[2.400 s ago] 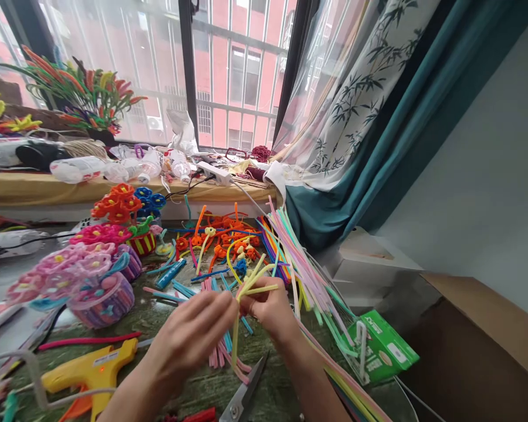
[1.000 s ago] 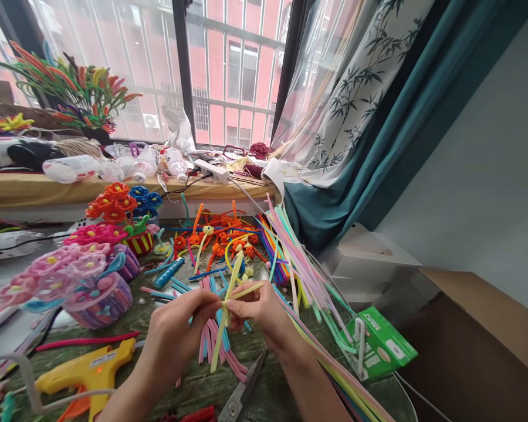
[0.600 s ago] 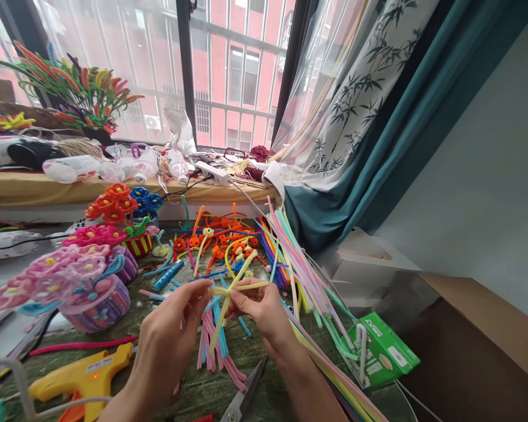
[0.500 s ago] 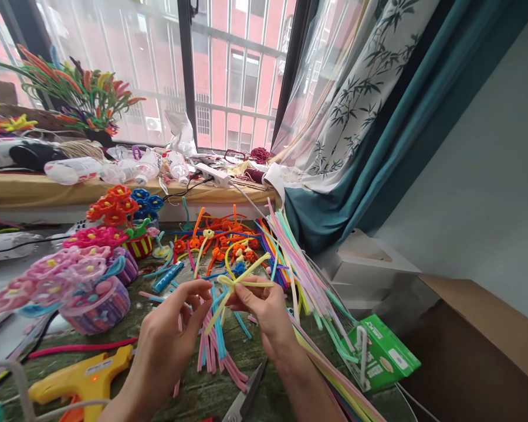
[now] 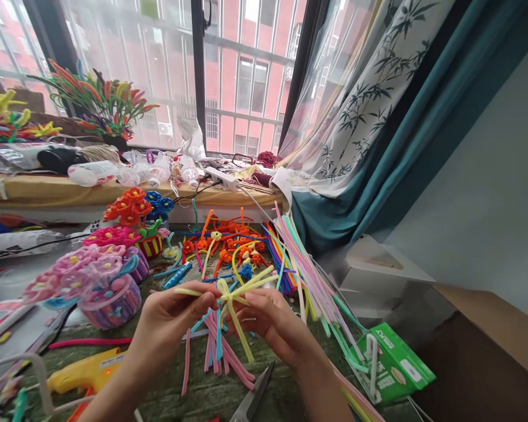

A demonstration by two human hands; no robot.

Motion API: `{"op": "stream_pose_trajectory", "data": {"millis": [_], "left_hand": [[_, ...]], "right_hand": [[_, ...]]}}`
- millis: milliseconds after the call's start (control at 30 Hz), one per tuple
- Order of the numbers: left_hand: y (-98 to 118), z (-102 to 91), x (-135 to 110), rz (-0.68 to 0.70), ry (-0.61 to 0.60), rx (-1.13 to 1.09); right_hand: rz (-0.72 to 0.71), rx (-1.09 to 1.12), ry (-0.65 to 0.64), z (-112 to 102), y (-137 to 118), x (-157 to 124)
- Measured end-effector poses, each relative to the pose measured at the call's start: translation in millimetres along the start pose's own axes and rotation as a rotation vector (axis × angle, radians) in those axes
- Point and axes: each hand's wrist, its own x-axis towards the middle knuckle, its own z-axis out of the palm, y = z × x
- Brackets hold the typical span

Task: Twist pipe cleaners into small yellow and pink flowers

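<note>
Between my two hands is a bundle of pale yellow pipe cleaners [image 5: 237,319], crossed and looped at the centre with ends sticking out several ways. My left hand [image 5: 171,319] pinches one strand, whose end pokes out leftward past the fingers. On the other side, my right hand [image 5: 275,316] grips the bundle near its centre with thumb and fingers. Below them on the table lie cut pink pipe cleaners [image 5: 211,351] and a few light blue ones. A pair of scissors [image 5: 251,398] rests under my right forearm, its handles cut off by the frame.
A yellow glue gun [image 5: 85,369] lies at the left front. Pipe-cleaner flower pots [image 5: 110,302] stand behind it. Orange pieces [image 5: 235,234] are piled at the back. Long pastel pipe cleaners [image 5: 308,275] and a green box [image 5: 398,363] are on the right.
My left hand has moved in and now pinches a yellow strand; before, its fingers were apart from the bundle. The yellow bundle has been turned. The view has shifted slightly left.
</note>
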Motion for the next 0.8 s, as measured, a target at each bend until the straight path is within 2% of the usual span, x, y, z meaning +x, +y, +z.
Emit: {"op": "stream_pose_trajectory", "data": {"millis": [233, 367, 533, 667, 800], "left_hand": [[10.5, -11.0, 9.7, 0.132, -0.128, 0.096], [12.2, -9.9, 10.3, 0.256, -0.148, 0.179], [12.4, -9.1, 5.6, 0.392, -0.001, 0.294], [10.1, -12.3, 1.3, 0.445, -0.076, 0.361], [7.7, -13.9, -0.5, 0.464, -0.087, 0.358]], "right_hand": [[0.168, -0.097, -0.063, -0.4, 0.9, -1.2], [0.125, -0.104, -0.107, 7.1, 0.8, -2.2], [0.088, -0.073, -0.080, 10.7, 4.1, -1.4], [0.090, -0.105, -0.081, 7.8, 8.8, 1.2], [0.059, -0.144, -0.096, 7.8, 9.7, 1.9]]}}
